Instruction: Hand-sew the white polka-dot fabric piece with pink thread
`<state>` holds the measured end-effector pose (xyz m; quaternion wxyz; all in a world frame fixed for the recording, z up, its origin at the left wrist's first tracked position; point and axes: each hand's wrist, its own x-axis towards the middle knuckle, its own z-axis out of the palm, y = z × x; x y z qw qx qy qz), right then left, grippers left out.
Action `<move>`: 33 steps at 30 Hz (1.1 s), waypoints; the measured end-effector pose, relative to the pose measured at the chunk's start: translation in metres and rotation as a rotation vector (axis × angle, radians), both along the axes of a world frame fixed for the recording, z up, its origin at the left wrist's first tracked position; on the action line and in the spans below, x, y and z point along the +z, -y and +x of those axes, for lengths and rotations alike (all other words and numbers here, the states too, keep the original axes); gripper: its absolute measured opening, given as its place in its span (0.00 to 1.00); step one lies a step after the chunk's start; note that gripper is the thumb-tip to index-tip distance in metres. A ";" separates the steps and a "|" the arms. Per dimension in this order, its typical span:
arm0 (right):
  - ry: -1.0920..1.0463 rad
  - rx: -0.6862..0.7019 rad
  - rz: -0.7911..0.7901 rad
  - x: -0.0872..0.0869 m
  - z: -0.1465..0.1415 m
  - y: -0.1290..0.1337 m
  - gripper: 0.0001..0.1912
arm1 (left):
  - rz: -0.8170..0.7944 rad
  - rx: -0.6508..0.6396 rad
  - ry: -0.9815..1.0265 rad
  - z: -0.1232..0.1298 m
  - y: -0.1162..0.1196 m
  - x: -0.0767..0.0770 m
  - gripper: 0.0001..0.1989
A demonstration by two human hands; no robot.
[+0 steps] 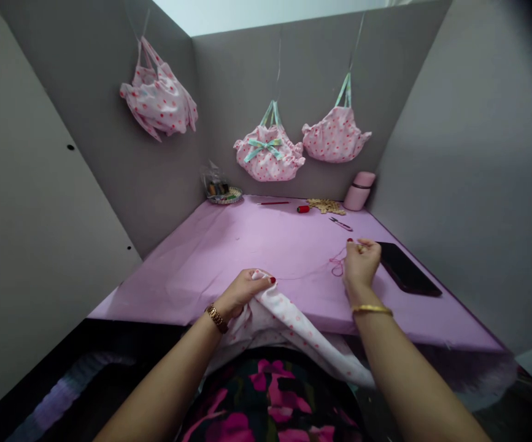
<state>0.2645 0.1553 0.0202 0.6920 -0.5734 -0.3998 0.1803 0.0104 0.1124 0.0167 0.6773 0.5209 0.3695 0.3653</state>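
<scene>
My left hand (247,288): clamped on the dotted cloth, thumb on top and a gathered edge pinched beneath it, gold watch (216,318) at the wrist
My right hand (361,264): raised over the right side of the table, fingers curled in together; I cannot tell what, if anything, is pinched between them; a gold bangle (372,310) circles my wrist
Dotted cloth (300,322): white with pinkish-red dots, held up at the table's near edge by my left hand, the rest draping across my lap and off toward the right
Pink thread (337,266): a fine line running from near my left thumb toward my right hand, with a small tangle of loops just beside my right fingers
Table (247,236): covered in pinkish-lilac sheeting
Dark tablet-like device (408,270): lying flat just right of my right hand
Snips (340,224): lying beyond my right hand
Far edge: red pencil (273,203), red spool (303,209), a heap of small tan pieces (326,206) and a pink flask (359,191), left to right
Far left corner: a shallow basket (235,196) beside a clear bag (215,181)
Partition walls: three dotted pink pieces (270,156) hanging on strings, the middle one with a green bow (264,148)
</scene>
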 end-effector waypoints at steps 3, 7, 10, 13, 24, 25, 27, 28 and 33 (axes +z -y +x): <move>0.071 0.346 -0.107 0.002 -0.037 0.019 0.12 | 0.004 0.014 0.001 0.001 0.000 -0.001 0.11; 0.153 0.851 -0.309 -0.004 -0.079 0.041 0.13 | 0.020 0.055 -0.003 0.001 0.000 -0.001 0.11; 0.155 0.996 -0.361 -0.010 -0.086 0.046 0.13 | 0.029 0.085 -0.011 0.002 0.000 0.000 0.11; 0.162 1.021 -0.361 -0.013 -0.078 0.045 0.13 | 0.047 0.113 -0.022 0.004 0.000 -0.001 0.11; 0.255 0.933 -0.340 -0.016 -0.072 0.047 0.12 | 0.115 0.190 -0.091 0.009 0.000 -0.003 0.11; 0.264 0.930 -0.336 -0.017 -0.072 0.048 0.11 | 0.118 0.192 -0.094 0.010 0.000 -0.002 0.11; 0.286 0.921 -0.329 -0.017 -0.071 0.048 0.11 | 0.126 0.195 -0.100 0.010 0.001 -0.001 0.12; 0.296 0.916 -0.326 -0.016 -0.071 0.048 0.11 | 0.131 0.199 -0.104 0.010 0.001 -0.001 0.12; 0.334 0.907 -0.322 -0.014 -0.071 0.049 0.11 | 0.144 0.218 -0.131 0.010 -0.002 -0.003 0.13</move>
